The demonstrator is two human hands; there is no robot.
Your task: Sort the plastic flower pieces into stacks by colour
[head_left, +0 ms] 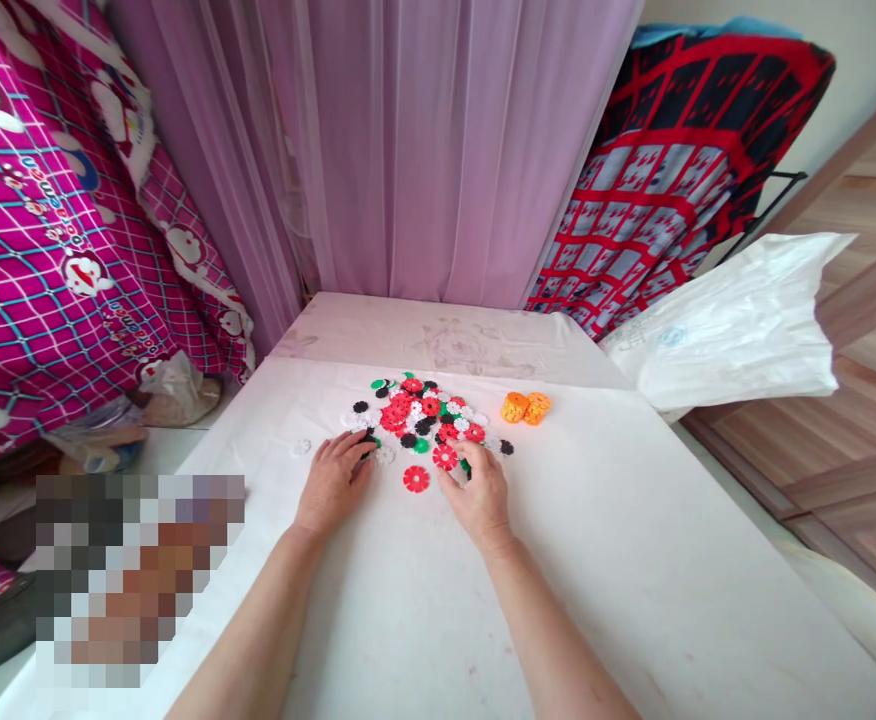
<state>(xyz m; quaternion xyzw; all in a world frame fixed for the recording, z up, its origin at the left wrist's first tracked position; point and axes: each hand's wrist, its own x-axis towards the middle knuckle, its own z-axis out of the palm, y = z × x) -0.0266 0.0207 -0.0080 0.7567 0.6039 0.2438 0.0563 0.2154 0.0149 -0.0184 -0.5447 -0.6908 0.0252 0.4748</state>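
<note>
A loose heap of notched plastic discs in red, white, black and green lies on the white table, with red discs [396, 411] thickest at its middle. At the heap's left edge is my left hand [335, 480], fingers stretched and apart over a black disc. My right hand [481, 492] is at the near right side, its thumb and fingers closed at the rim of a red disc [445, 457]. Another red disc [416, 479] lies flat between my hands. A pale disc [301, 447] rests alone left of my left hand.
Two short stacks of orange discs [525, 407] stand right of the heap. A white bag [738, 320] hangs over the right edge of the white tablecloth [408, 620]. A purple curtain [423, 150] is behind, patterned pink fabric [48, 200] at left.
</note>
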